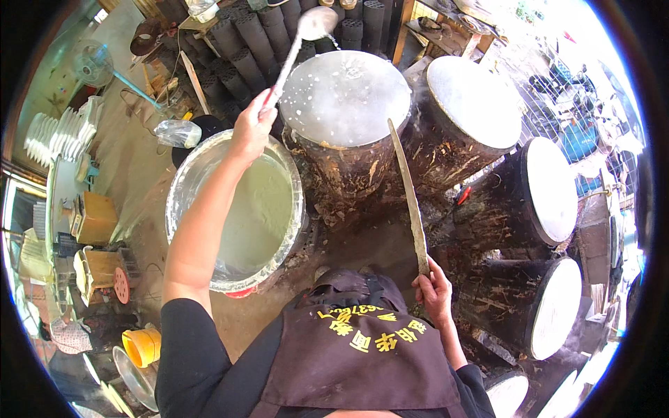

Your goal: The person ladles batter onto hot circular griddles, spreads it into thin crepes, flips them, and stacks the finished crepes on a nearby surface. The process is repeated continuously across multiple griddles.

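Note:
My left hand (252, 129) is closed on the long handle of a ladle (316, 24), raised over the back edge of the middle round griddle (346, 94), with pale liquid falling from it. White drops and haze lie over that griddle, which sits on a dark, crusted drum stove (338, 174). A large tub (261, 216) of pale batter is below my left forearm. My right hand (433, 292) grips a long, narrow, batter-crusted flat stick (408, 195), its tip near the griddle's front right edge.
More round griddles (474, 97) on drum stoves curve down my right side. Black cylindrical briquettes (247, 66) are stacked at the back. A standing fan (94, 63), white stacked items (59, 132), wooden stools (97, 216) and a yellow bucket (143, 345) are at the left.

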Action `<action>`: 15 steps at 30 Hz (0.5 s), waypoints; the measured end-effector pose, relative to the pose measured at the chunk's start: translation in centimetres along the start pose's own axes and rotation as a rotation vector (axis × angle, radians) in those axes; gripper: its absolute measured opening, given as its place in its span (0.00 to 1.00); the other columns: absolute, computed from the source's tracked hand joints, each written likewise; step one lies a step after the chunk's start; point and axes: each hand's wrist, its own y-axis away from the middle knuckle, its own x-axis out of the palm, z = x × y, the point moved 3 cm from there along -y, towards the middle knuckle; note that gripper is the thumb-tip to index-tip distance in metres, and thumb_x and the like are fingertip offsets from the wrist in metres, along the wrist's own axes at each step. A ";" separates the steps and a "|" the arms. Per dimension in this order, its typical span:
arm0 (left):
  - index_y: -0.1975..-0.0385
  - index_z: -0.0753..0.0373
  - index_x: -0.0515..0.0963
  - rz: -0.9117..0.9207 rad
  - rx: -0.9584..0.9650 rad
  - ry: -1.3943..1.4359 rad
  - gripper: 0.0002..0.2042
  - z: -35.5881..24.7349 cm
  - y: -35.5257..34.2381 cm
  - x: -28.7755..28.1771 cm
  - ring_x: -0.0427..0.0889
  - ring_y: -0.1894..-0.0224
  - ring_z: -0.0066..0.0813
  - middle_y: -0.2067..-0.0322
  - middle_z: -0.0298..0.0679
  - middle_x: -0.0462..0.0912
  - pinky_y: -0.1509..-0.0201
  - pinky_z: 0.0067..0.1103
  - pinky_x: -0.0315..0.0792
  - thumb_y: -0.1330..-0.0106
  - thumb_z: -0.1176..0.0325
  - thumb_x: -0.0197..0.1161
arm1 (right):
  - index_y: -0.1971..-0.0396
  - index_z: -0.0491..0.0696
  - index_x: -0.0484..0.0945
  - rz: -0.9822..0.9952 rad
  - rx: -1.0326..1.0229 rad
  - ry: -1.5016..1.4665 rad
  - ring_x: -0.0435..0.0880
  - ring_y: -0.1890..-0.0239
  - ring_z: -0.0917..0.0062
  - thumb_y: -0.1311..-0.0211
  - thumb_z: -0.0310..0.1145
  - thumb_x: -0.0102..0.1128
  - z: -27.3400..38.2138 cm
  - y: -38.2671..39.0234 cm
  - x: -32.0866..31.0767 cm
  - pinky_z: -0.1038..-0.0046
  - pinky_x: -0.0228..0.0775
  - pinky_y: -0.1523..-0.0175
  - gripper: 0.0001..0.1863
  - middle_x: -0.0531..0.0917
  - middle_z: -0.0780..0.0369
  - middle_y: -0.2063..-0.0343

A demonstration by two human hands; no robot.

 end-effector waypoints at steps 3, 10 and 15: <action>0.46 0.57 0.69 0.026 -0.261 0.614 0.14 1.7 4.2 -2.1 0.62 0.86 0.11 0.79 0.27 0.67 0.89 0.12 0.56 0.28 0.60 0.51 | 0.37 0.46 0.64 0.005 -0.013 -0.033 0.70 0.84 0.88 0.34 0.23 0.48 -0.1 1.0 1.5 0.84 0.63 0.79 0.24 0.80 0.63 0.74; 0.52 0.57 0.71 0.007 -0.687 0.466 0.11 21.8 18.1 -9.5 0.72 0.80 0.21 0.78 0.32 0.72 0.82 0.19 0.68 0.28 0.60 0.51 | 0.40 0.43 0.65 0.048 0.088 -0.149 0.74 0.75 0.85 0.35 0.20 0.47 0.5 2.3 6.8 0.81 0.70 0.69 0.22 0.81 0.61 0.67; 0.50 0.62 0.69 0.140 -0.561 -0.523 0.14 33.0 25.7 -10.6 0.80 0.71 0.48 0.73 0.51 0.80 0.69 0.38 0.72 0.32 0.64 0.51 | 0.41 0.43 0.66 0.081 0.077 -0.101 0.74 0.75 0.85 0.35 0.20 0.46 0.0 2.6 9.5 0.81 0.69 0.68 0.22 0.81 0.62 0.67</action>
